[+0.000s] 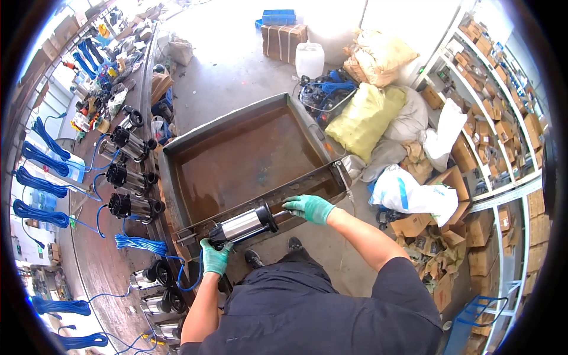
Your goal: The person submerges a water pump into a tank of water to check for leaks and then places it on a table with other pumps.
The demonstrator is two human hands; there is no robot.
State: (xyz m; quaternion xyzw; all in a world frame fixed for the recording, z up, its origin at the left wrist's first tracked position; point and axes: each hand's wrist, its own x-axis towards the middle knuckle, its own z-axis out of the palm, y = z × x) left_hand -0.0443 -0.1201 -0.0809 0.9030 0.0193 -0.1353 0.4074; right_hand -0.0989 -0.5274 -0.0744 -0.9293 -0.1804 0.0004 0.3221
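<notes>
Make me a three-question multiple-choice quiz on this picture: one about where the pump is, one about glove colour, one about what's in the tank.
1. Where is the steel pump?
A. on the tank's near rim
B. on the floor
C. on a shelf

2. What colour are the gloves?
A. red
B. green
C. white

3. What is in the metal tank?
A. boxes
B. brownish liquid
C. blue cables

Answers: 1 A, it lies across the rim, left hand and right hand at its ends; 2 B, both are green; 3 B, brown liquid fills it.
</notes>
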